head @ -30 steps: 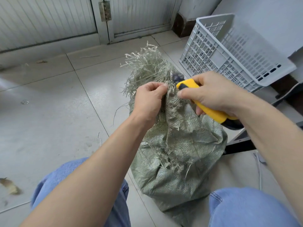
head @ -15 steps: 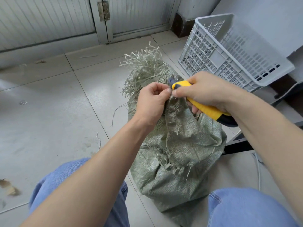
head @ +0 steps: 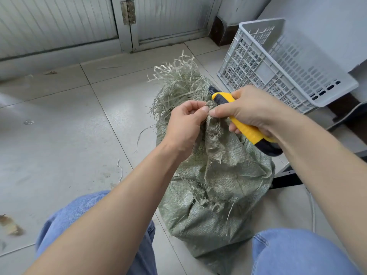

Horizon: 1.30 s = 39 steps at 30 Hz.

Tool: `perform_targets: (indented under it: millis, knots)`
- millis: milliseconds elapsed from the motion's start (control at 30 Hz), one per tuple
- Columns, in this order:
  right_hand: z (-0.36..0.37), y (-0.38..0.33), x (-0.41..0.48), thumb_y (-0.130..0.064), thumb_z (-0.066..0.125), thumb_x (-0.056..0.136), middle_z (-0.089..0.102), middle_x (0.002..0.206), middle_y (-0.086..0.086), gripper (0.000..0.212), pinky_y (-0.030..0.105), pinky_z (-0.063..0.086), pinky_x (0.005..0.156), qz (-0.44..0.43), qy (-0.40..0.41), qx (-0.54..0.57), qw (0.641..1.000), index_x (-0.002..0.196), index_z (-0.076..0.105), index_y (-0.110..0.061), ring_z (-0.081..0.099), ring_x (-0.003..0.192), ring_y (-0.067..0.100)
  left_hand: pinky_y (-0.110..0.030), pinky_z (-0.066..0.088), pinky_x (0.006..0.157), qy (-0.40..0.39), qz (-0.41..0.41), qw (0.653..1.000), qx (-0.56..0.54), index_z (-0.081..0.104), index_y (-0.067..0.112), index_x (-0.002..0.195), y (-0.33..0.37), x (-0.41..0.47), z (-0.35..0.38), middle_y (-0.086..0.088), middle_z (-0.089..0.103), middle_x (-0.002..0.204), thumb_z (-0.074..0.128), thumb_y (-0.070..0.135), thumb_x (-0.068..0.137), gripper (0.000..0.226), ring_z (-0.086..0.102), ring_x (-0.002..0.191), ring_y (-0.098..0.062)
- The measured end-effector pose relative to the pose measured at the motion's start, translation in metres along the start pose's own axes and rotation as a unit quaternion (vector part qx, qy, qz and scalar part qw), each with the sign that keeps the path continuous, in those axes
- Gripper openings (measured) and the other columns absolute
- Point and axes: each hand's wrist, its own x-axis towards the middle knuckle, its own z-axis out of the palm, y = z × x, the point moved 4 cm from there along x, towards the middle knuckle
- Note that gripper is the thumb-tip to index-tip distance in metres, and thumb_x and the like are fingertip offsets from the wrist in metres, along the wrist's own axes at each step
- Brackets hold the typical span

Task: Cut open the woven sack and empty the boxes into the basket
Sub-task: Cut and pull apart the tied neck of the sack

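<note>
A green woven sack (head: 218,187) stands on the tiled floor between my knees, its top frayed into loose strips (head: 176,80). My left hand (head: 184,124) pinches a fold of the sack's fabric near the top. My right hand (head: 250,110) grips a yellow and black utility knife (head: 248,132) and also pinches the same fold with thumb and forefinger, touching my left thumb. The knife's black tip points away, toward the frayed top. No boxes are visible; the sack hides its contents. A grey plastic basket (head: 297,76) stands tilted at the right.
A white door and wall panel (head: 127,22) close off the far side. Small scraps (head: 10,225) and loose strands (head: 120,169) lie on the floor tiles. A dark metal bar (head: 286,181) and a white cable (head: 312,211) lie to the sack's right.
Both hands have drawn closer together at the sack's top, and my right fingertips now pinch the fabric beside my left thumb. The sack and basket stay put.
</note>
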Motion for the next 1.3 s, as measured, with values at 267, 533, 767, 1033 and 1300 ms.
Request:
perform_targets:
  millis: [267,533,767,1033,1300]
  knots:
    - [0.005,-0.007,0.0,-0.003,0.068,0.077,0.049,0.05,0.007,0.014,0.016,0.042,0.034,0.002,0.007,0.054,0.999,0.074,0.055,-0.008,0.047,0.028,0.006,-0.026,0.047,0.062,-0.003,0.088,0.995,0.054,0.061,0.025,0.081,0.01,-0.003,-0.004,0.0,0.062,0.072,0.064,0.008,0.087,0.018,0.054,0.066,-0.012]
    - [0.0,-0.005,-0.003,-0.003,0.066,0.075,0.044,0.036,0.004,0.018,0.015,0.038,0.034,0.016,0.012,0.057,0.998,0.066,0.051,-0.007,0.042,0.026,0.011,-0.011,0.034,0.038,0.015,-0.011,0.998,-0.054,0.059,0.011,0.071,0.009,-0.004,-0.002,-0.005,0.048,0.059,0.062,0.001,0.086,0.019,0.043,0.039,-0.004]
    - [0.001,-0.003,0.001,-0.001,0.065,0.074,0.043,0.032,0.004,0.022,0.015,0.038,0.035,0.032,0.016,0.054,0.998,0.061,0.048,-0.006,0.041,0.025,0.012,-0.018,0.039,0.037,0.081,-0.118,0.974,-0.174,0.059,0.006,0.069,0.004,-0.001,-0.011,-0.001,0.058,0.05,0.056,-0.003,0.085,0.018,0.049,0.04,-0.011]
    - [-0.039,0.024,0.009,-0.001,0.065,0.073,0.051,0.042,0.011,0.016,0.022,0.044,0.038,0.069,0.15,-0.01,0.986,0.071,0.049,-0.002,0.045,0.022,0.011,-0.026,0.054,0.05,0.246,-0.067,0.941,-0.224,0.05,0.009,0.084,0.012,0.026,-0.068,-0.001,0.055,0.043,0.045,0.002,0.089,0.01,0.059,0.043,-0.016]
    - [-0.026,0.014,0.012,-0.009,0.068,0.077,0.054,0.053,0.015,0.021,0.014,0.038,0.03,0.023,0.126,-0.015,0.992,0.093,0.056,-0.002,0.05,0.027,0.01,-0.012,0.037,0.034,0.257,-0.134,0.952,0.097,0.054,0.011,0.069,-0.008,0.039,-0.111,-0.006,0.055,0.068,0.051,-0.003,0.088,0.024,0.057,0.052,-0.016]
